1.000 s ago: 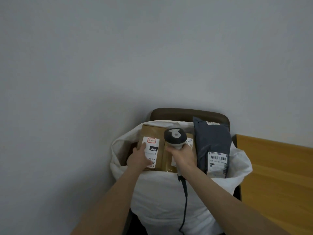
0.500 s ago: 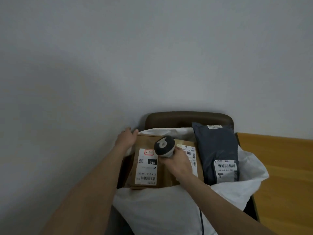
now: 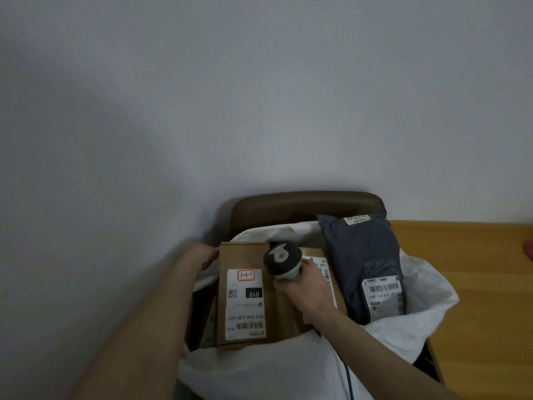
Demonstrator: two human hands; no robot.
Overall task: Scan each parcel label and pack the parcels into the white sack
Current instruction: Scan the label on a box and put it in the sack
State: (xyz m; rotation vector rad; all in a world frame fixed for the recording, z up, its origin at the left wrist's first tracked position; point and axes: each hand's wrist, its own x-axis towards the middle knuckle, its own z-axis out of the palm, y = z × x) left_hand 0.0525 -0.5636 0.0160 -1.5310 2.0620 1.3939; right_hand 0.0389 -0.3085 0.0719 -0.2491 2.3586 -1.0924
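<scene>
- L hand: off box label since 1 s ago, now at box's far-L corner by sack rim; grip can't be told.
- R hand: clamped on scanner, over box.
- Box, mailer: standing in sack mouth.
- Judged: scan done, L hand opening the sack to seat the box.

**Three parcels showing in the sack's mouth**

We see the white sack standing open, its rim slumped outward. In its mouth a brown cardboard box lies with its white label facing up. A second brown box touches its right side, partly hidden. Further right, a dark grey mailer bag leans upright. The right hand grips the scanner over the boxes.
</scene>
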